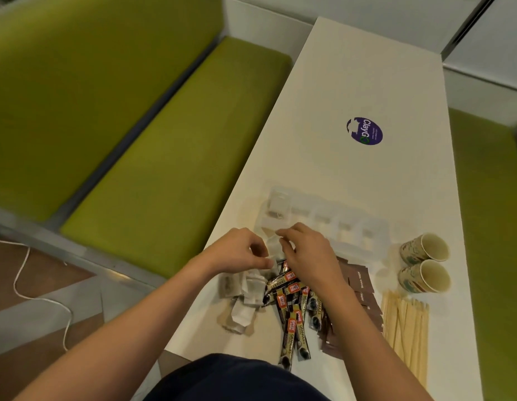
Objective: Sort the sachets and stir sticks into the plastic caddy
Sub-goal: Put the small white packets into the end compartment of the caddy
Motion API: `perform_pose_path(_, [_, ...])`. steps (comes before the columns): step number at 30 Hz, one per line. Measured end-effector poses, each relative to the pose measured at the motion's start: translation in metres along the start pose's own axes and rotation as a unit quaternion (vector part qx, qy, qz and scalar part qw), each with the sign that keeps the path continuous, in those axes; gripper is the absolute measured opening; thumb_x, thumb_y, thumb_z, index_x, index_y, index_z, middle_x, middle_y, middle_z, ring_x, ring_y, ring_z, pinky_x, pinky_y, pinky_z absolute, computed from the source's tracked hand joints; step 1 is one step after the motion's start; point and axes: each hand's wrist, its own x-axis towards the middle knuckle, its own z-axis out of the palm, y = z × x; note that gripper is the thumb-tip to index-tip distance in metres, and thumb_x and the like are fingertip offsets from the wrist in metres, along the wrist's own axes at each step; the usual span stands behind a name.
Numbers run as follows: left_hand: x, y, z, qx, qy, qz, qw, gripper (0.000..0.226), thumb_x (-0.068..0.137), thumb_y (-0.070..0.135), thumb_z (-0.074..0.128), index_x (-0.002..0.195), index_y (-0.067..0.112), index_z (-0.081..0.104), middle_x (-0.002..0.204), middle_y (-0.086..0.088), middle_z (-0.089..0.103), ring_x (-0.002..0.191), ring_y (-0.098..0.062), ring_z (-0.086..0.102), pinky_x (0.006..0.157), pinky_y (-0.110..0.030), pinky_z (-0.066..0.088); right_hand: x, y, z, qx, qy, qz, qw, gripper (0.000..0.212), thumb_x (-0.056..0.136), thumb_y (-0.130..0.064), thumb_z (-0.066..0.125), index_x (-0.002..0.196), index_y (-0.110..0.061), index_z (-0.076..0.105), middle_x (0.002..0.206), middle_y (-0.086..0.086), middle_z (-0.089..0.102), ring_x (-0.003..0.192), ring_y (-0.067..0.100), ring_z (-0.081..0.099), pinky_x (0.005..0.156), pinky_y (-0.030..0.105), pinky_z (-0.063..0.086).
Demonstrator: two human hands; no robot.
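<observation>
Hands meet just in front of the clear caddy (377, 230): your left hand (240, 250) and right hand (306, 253) each have curled fingers pinching the same pale sachet (272, 245) above the heap. Black granule sticks (292, 308), white sachets (244, 296) and brown sachets (363, 287) lie mixed on the white table (352, 82) under your wrists, with the stir sticks (404, 328) at your right near two paper cups (425, 263). One pale packet (276, 205) stands in the caddy's far-left compartment.

Green bench (170, 175), white table (352, 82)
</observation>
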Motion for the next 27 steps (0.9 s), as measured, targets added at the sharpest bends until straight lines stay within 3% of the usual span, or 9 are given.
perform_pose_path(3, [-0.001,0.005,0.003,0.009,0.009,0.018,1.000,0.011,0.086,0.032,0.075,0.091,0.023,0.079,0.075,0.018,0.067,0.067,0.012,0.059,0.062,-0.008,0.039,0.002,-0.003,0.001,-0.090,-0.072,0.019,0.993,0.043,0.105,-0.035,0.046,0.148,-0.034,0.047,0.128,0.001,0.067,0.111,0.029,0.065,0.084,0.042,0.055])
perform_pose_path(6, [-0.005,0.008,-0.001,0.007,0.011,0.035,0.999,0.007,0.088,0.031,0.075,0.091,0.026,0.079,0.077,0.019,0.068,0.068,0.015,0.058,0.063,-0.005,0.040,0.006,-0.003,-0.001,-0.121,-0.087,0.039,0.988,0.034,0.105,-0.040,0.045,0.136,-0.033,0.055,0.121,0.004,0.071,0.105,0.033,0.066,0.082,0.042,0.055])
perform_pose_path(8, [-0.009,0.010,-0.007,0.019,0.015,0.061,0.998,0.011,0.090,0.033,0.073,0.097,0.027,0.079,0.080,0.020,0.067,0.072,0.013,0.059,0.065,-0.005,0.039,0.004,-0.002,-0.006,-0.110,-0.069,0.043,0.991,0.027,0.105,-0.043,0.046,0.120,-0.031,0.064,0.110,0.000,0.074,0.097,0.029,0.067,0.078,0.039,0.054])
perform_pose_path(11, [-0.014,0.017,-0.021,0.036,0.043,0.102,0.993,0.014,0.093,0.032,0.071,0.103,0.026,0.078,0.087,0.019,0.065,0.079,0.003,0.061,0.069,-0.008,0.039,-0.007,0.004,-0.019,-0.067,-0.036,0.059,0.995,0.025,0.103,-0.044,0.048,0.114,-0.031,0.067,0.100,-0.006,0.074,0.093,0.024,0.068,0.072,0.036,0.053])
perform_pose_path(15, [-0.011,0.037,-0.051,0.062,0.123,0.160,0.977,0.016,0.094,0.031,0.069,0.108,0.026,0.077,0.089,0.018,0.065,0.076,0.005,0.060,0.069,-0.008,0.040,-0.030,0.014,-0.031,-0.003,0.050,0.071,0.996,0.025,0.102,-0.045,0.052,0.110,-0.031,0.070,0.098,-0.013,0.063,0.085,0.014,0.064,0.070,0.037,0.054])
perform_pose_path(19, [0.012,0.055,-0.077,0.074,0.181,0.178,0.964,0.012,0.093,0.029,0.069,0.104,0.029,0.074,0.083,0.018,0.065,0.074,0.000,0.062,0.072,-0.023,0.051,-0.047,0.018,-0.041,0.031,0.110,0.087,0.990,0.017,0.101,-0.040,0.057,0.105,-0.032,0.072,0.104,-0.019,0.058,0.071,0.004,0.058,0.065,0.031,0.048])
perform_pose_path(23, [0.047,0.056,-0.080,0.129,0.153,0.146,0.969,0.006,0.093,0.030,0.066,0.096,0.031,0.071,0.086,0.017,0.069,0.076,-0.003,0.062,0.072,-0.034,0.056,-0.059,0.017,-0.052,0.056,0.132,0.086,0.986,0.015,0.101,-0.037,0.059,0.105,-0.031,0.072,0.101,-0.020,0.066,0.071,0.002,0.057,0.068,0.031,0.051])
perform_pose_path(27, [0.069,0.047,-0.070,0.196,0.105,0.113,0.968,0.012,0.094,0.028,0.063,0.102,0.028,0.073,0.097,0.010,0.072,0.084,-0.011,0.063,0.072,-0.032,0.054,-0.068,0.012,-0.064,0.097,0.153,0.091,0.979,0.016,0.100,-0.036,0.061,0.109,-0.030,0.073,0.092,-0.020,0.068,0.075,0.003,0.062,0.070,0.034,0.054])
